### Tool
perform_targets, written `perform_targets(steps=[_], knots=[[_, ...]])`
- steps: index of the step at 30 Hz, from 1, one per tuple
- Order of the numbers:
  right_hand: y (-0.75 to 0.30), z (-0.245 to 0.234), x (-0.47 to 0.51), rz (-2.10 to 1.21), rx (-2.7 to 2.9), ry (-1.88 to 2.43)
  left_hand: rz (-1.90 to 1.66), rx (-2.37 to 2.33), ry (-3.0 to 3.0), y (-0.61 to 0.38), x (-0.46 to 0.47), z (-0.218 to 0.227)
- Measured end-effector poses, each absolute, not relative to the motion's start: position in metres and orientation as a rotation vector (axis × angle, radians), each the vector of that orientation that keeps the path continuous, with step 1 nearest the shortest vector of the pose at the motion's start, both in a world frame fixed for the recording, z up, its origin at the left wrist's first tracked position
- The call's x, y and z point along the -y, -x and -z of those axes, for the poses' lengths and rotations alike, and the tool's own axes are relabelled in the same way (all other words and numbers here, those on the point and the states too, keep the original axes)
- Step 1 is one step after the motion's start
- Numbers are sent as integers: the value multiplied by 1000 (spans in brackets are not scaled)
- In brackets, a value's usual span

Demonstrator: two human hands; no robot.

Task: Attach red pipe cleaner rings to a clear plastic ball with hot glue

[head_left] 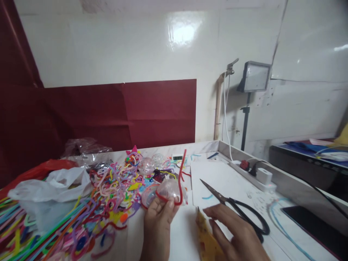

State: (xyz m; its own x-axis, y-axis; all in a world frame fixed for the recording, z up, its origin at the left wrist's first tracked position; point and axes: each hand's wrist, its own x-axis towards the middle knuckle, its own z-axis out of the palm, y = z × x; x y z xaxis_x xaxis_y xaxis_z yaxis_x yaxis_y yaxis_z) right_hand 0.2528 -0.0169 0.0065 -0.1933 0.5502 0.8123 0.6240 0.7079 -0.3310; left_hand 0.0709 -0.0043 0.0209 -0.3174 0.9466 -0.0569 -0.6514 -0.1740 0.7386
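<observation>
My left hand (160, 217) pinches a bent red pipe cleaner (181, 177), one end of which sticks straight up. Just above the fingers is a clear, balloon-like ball (169, 189), with the pipe cleaner running along its lower edge; whether the fingers also grip the ball is not plain. My right hand (231, 228) is beside a yellow tool with a dark pointed tip (205, 232), which looks like a glue gun. Its fingers are bent but apart, and any contact with the tool is unclear. Black-handled scissors (231, 201) lie open just beyond that hand.
Tangled pipe cleaners and pompoms (111, 192) heap up at left, by a white plastic bag (54, 192). Clear glittery balls (146, 166) sit behind. White paper (209, 174), a power strip (255, 177) and a phone (312, 226) are at right, inside a raised table rim (288, 185).
</observation>
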Motion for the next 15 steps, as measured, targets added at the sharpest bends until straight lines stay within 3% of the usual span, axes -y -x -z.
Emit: perform_targets(steps=[6,11,15], knots=[[-284,33,26,228,2262,1108,-1727,-708,-513,-68,6,-22],[-285,78,17,360,2271,1251,-1720,-680,-489,-68,5,-20],[-277,79,12,267,2290,1163,-1715,-679,-455,-67,5,-19]])
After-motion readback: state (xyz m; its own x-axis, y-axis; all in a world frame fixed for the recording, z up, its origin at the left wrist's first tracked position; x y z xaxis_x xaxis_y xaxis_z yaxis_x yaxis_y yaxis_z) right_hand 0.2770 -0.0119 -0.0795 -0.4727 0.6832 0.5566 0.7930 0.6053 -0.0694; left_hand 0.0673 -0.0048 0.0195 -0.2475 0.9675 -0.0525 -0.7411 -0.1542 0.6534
